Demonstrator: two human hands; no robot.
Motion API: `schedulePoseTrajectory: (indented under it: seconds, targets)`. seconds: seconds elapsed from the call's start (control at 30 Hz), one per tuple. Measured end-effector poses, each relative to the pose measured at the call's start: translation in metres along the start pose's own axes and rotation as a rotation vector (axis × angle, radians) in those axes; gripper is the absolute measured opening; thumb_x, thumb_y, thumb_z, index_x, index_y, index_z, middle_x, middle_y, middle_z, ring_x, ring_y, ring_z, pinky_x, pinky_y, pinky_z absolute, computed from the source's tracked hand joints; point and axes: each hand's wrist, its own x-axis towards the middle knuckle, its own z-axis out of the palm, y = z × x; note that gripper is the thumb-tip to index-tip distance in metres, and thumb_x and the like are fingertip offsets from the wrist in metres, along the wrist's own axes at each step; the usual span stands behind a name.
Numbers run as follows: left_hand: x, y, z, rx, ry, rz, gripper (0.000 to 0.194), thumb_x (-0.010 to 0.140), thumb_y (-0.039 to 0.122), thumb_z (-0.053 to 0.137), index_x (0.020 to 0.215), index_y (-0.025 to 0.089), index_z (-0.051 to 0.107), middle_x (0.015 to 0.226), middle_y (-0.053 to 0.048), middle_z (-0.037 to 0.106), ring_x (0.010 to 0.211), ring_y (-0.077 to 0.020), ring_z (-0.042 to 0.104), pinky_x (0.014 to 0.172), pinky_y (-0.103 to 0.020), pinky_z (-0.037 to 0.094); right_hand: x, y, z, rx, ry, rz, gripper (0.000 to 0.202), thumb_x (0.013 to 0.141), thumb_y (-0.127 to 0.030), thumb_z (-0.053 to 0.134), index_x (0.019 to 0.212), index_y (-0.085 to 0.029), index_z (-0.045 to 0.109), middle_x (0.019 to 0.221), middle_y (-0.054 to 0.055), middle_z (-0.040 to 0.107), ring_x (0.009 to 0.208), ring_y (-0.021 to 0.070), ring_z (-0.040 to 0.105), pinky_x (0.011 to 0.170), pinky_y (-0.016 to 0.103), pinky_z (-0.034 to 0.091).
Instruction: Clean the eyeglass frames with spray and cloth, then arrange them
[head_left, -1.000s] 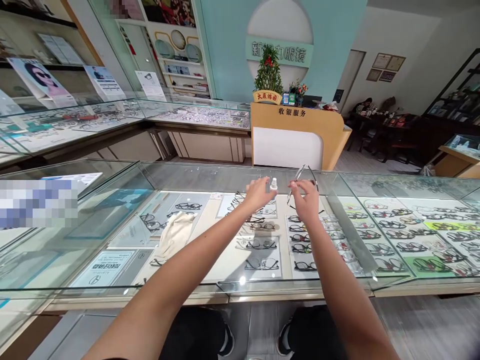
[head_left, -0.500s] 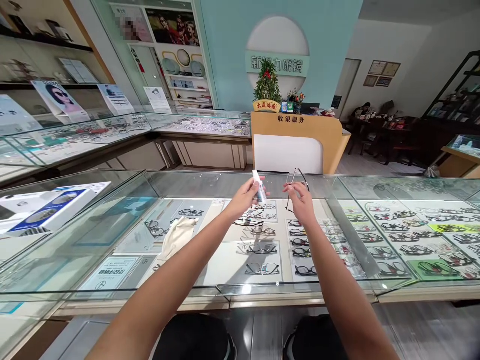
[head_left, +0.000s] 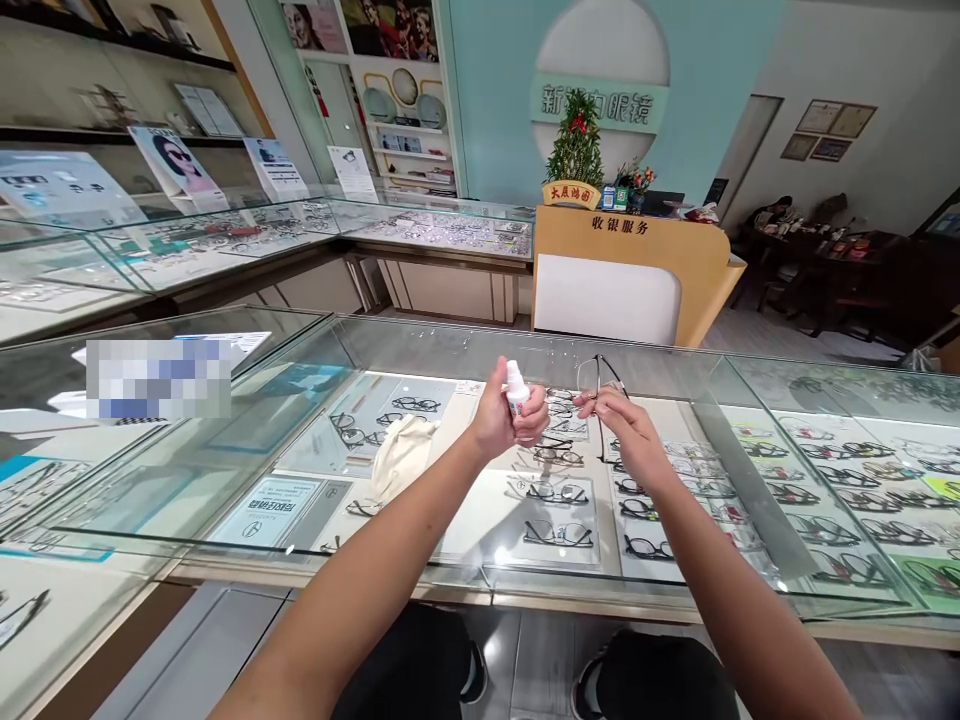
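My left hand (head_left: 504, 412) is wrapped round a small white spray bottle (head_left: 516, 385), which stands nearly upright with the thumb raised beside its top. To its right, my right hand (head_left: 626, 425) pinches a pair of eyeglasses (head_left: 589, 378) with thin frames and dark temples. One lens rises above the fingers, and a temple hangs down below them. Bottle and eyeglasses are apart, both held over the glass display case. A cream cloth pouch (head_left: 403, 455) lies crumpled on the case, left of my left forearm.
Rows of eyeglasses (head_left: 559, 533) lie inside the glass display case (head_left: 495, 585) under my arms. A partly blurred box (head_left: 157, 380) sits on the glass at left. Beyond stands a wooden counter (head_left: 559, 235) with a plant (head_left: 576, 140). More display cases (head_left: 420, 250) line the back.
My left hand has turned and closed more firmly round the spray bottle, its thumb now up. My right hand still holds the eyeglasses. The view has shifted left.
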Motion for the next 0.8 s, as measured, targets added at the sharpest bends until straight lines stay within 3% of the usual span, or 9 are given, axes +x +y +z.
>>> schedulePoseTrajectory:
  seconds: [0.13,0.27,0.37,0.5,0.67,0.8]
  targets:
    - [0.0006,-0.0014,0.0023,0.038,-0.02,0.008,0.088,0.079,0.104,0.031,0.051,0.022,0.041,0.048,0.001,0.031,0.041,-0.0125,0.036,0.036,-0.025,0.026,-0.0021,-0.0047,0.0028,0.005,-0.013,0.02,0.036,0.106,-0.051,0.056,0.09,-0.027,0.078,0.113,0.007,0.075,0.123,0.0295,0.064,0.115,0.048,0.04]
    - [0.0028,-0.0028,0.0055,0.051,0.016,0.035,0.086,0.081,0.101,0.032,0.054,0.021,0.048,0.05,0.0,0.035,0.042,-0.0131,0.037,0.033,-0.025,0.021,-0.0028,-0.0059,0.0042,-0.011,-0.008,0.022,0.035,0.106,-0.05,0.057,0.09,-0.028,0.079,0.113,0.006,0.076,0.124,0.0291,0.064,0.121,0.049,0.034]
    - [0.0035,-0.0047,0.0065,0.118,0.074,0.019,0.081,0.083,0.097,0.037,0.06,0.021,0.053,0.047,0.001,0.037,0.04,-0.0125,0.035,0.033,-0.025,0.024,-0.0034,-0.006,0.0052,-0.017,-0.016,0.022,0.036,0.106,-0.051,0.057,0.09,-0.028,0.079,0.112,0.006,0.076,0.123,0.0291,0.064,0.123,0.05,0.033]
    - [0.0042,-0.0083,0.0074,0.273,0.193,0.009,0.083,0.085,0.096,0.041,0.061,0.019,0.058,0.051,-0.003,0.049,0.045,-0.0141,0.047,0.037,-0.024,0.032,-0.0042,-0.0056,0.0062,-0.008,-0.044,0.014,0.036,0.107,-0.051,0.056,0.092,-0.028,0.079,0.112,0.007,0.073,0.123,0.0285,0.063,0.117,0.047,0.039]
    - [0.0045,-0.0075,0.0084,0.19,0.184,-0.041,0.088,0.082,0.102,0.032,0.056,0.02,0.05,0.046,0.002,0.033,0.04,-0.0107,0.035,0.036,-0.024,0.024,-0.0042,-0.0057,0.0073,0.003,-0.062,0.001,0.037,0.107,-0.053,0.056,0.093,-0.028,0.079,0.112,0.007,0.072,0.122,0.0287,0.063,0.115,0.047,0.041]
    - [0.0042,-0.0061,0.0091,0.156,0.169,-0.072,0.09,0.079,0.106,0.024,0.054,0.022,0.045,0.044,0.002,0.028,0.038,-0.0105,0.03,0.036,-0.025,0.017,-0.0046,-0.0073,0.0092,-0.01,-0.089,-0.004,0.039,0.107,-0.056,0.054,0.092,-0.029,0.078,0.11,0.007,0.073,0.12,0.0296,0.062,0.115,0.048,0.041]
